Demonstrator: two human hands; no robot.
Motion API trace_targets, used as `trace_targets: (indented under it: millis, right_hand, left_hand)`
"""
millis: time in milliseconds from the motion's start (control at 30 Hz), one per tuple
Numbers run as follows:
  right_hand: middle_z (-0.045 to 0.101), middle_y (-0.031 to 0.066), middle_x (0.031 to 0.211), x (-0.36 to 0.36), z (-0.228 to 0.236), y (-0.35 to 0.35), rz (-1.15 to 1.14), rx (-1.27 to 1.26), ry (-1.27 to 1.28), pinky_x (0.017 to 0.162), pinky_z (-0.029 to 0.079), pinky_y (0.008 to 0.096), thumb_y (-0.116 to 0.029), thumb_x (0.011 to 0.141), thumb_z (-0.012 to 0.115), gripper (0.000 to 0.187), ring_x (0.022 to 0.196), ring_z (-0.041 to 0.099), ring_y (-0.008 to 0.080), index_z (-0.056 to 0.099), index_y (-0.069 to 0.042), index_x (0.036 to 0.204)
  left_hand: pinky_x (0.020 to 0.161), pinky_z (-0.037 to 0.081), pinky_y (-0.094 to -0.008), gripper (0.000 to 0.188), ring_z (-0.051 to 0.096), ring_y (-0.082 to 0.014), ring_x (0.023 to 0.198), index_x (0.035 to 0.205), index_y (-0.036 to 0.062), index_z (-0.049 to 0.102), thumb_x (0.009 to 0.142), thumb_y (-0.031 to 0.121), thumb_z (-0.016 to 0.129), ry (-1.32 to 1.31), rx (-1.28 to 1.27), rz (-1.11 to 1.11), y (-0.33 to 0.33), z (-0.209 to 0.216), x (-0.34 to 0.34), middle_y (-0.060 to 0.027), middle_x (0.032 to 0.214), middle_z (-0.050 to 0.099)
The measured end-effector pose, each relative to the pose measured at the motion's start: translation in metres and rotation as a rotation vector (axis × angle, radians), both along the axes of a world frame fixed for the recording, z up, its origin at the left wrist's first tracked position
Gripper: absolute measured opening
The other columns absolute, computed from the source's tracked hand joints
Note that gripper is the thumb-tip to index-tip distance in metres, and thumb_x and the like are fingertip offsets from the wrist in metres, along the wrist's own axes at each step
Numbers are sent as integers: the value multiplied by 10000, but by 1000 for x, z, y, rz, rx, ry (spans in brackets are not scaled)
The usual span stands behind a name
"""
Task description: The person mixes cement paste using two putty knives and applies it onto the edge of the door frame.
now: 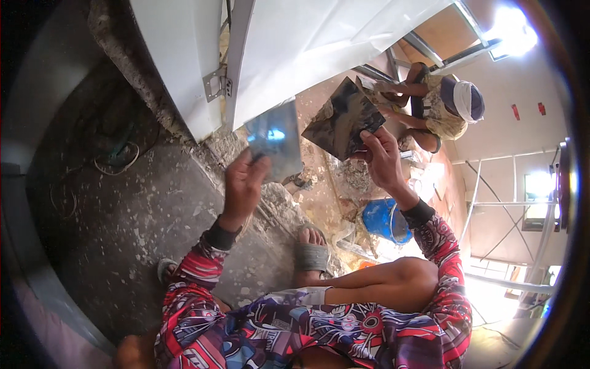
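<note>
Shiny sheet (281,144) in the pinch of your left hand (244,186), dark square (344,120) in the pinch of your right hand (383,160).

The person's left hand (246,184) grips the lower edge of a glossy blue-grey rectangular tile (276,132) that catches a bright reflection, while the right hand (384,157) pinches a corner of a dark, smeared square tile (342,123), the two tiles held up side by side. Above them slants a smooth white door (301,46) with a metal hinge (215,85), and beneath spreads a grey, paint-flecked floor (166,209). A blue plastic bucket (378,220) stands near the right forearm, and farther off a co-worker in a white-and-dark head covering (468,101) crouches.
</note>
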State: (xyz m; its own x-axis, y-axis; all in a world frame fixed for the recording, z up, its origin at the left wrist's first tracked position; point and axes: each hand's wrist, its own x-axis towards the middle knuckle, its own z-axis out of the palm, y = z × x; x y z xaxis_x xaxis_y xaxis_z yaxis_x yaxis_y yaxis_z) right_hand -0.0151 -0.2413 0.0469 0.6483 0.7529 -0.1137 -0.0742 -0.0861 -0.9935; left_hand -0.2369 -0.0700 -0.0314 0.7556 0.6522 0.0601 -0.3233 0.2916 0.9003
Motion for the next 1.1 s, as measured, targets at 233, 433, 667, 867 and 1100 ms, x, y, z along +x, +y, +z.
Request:
trace_targets:
  millis: [233, 433, 667, 867, 1100]
  right_hand:
    - [653, 114, 885, -39, 8, 15, 75, -77, -241, 634, 578, 318, -134, 1000, 510, 184, 769, 667, 144, 576, 37, 1020]
    - [489, 190, 670, -37, 9, 19, 657, -462, -1008, 591, 391, 428, -139, 964, 535, 213, 605, 458, 324, 473, 27, 847]
    - [559, 186, 701, 4, -40, -18, 447, -716, -646, 592, 462, 419, -154, 954, 533, 217, 644, 600, 254, 513, 56, 906]
    - [644, 36, 856, 13, -54, -13, 278, -611, -243, 601, 568, 291, -151, 977, 522, 186, 705, 633, 119, 594, 17, 1013]
    - [676, 82, 976, -2, -49, 6, 334, -549, -117, 629, 614, 304, -166, 978, 494, 257, 784, 698, 164, 587, 21, 1130]
  left_hand:
    - [769, 483, -243, 204, 587, -82, 857, 1120, -35, 616, 960, 65, 538, 52, -19, 62, -33, 0, 14, -44, 978, 675]
    - [718, 489, -227, 209, 597, -81, 840, 1125, -21, 620, 961, 84, 545, -170, -435, 36, -11, 20, 5, -40, 994, 661]
    - [839, 509, -270, 170, 632, -113, 865, 1088, 17, 639, 934, 89, 629, -321, -350, 150, 36, -2, -37, -38, 1005, 672]
    - [772, 507, -297, 211, 647, -144, 909, 1133, -45, 627, 966, 80, 592, 94, 452, 846, 83, -16, -78, -113, 1007, 700]
    - [754, 489, -339, 181, 634, -287, 834, 1108, -1, 645, 965, 84, 576, 244, 697, 1098, 118, -49, -60, -148, 972, 670]
